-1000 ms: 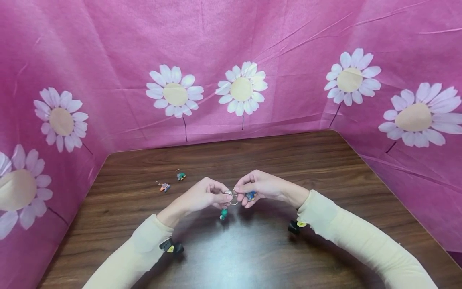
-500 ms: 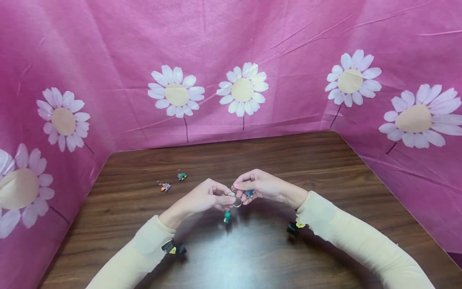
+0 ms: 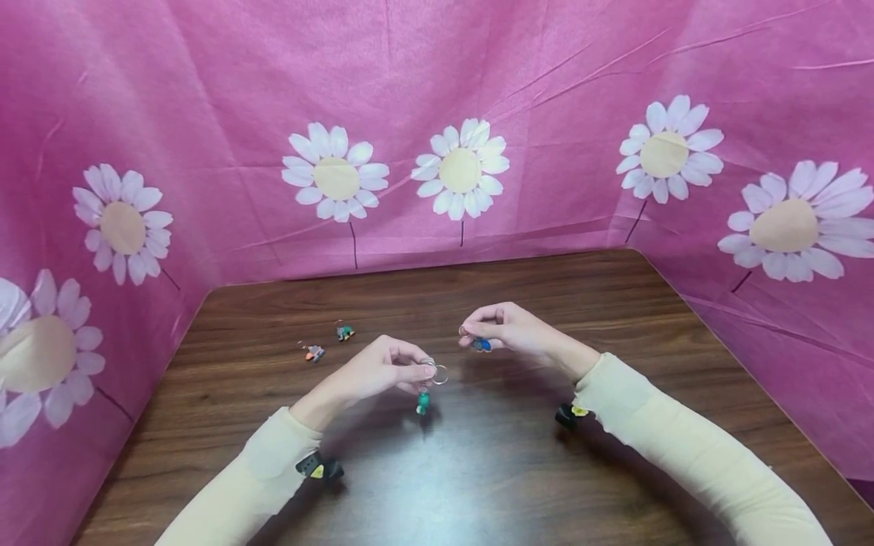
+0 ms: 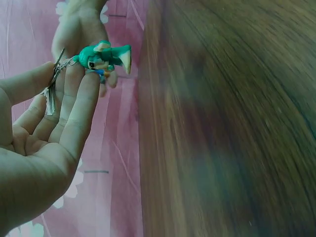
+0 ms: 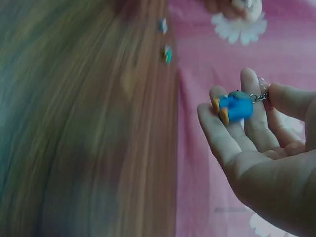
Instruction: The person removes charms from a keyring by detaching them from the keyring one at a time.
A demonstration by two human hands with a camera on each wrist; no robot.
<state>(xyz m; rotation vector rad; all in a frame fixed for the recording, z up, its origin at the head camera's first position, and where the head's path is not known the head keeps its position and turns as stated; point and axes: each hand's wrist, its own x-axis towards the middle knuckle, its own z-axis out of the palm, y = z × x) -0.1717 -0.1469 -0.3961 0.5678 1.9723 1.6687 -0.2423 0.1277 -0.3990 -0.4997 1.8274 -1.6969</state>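
In the head view my left hand (image 3: 382,371) pinches the metal rings of a keychain with a green figurine (image 3: 423,403), which hangs below the fingers. A bare loop of ring (image 3: 440,374) sticks out to the right of the fingertips. The left wrist view shows the green figurine (image 4: 106,57) on a short chain at the fingertips. Up and to the right, my right hand (image 3: 508,327) pinches the ring of a second keychain, whose blue figurine (image 3: 482,344) hangs beside the fingers. In the right wrist view that blue figurine (image 5: 236,106) has orange feet. The hands are apart.
Two more figurine keychains lie on the wooden table (image 3: 546,470) at the left: a grey and green one (image 3: 344,332) and an orange, grey and blue one (image 3: 314,353). A pink cloth (image 3: 396,68) with daisies encloses the table's back and sides.
My right hand has moved up and to the right with the blue figurine keychain, away from the left hand's rings. My left hand has shifted only slightly and still holds the green figurine keychain.
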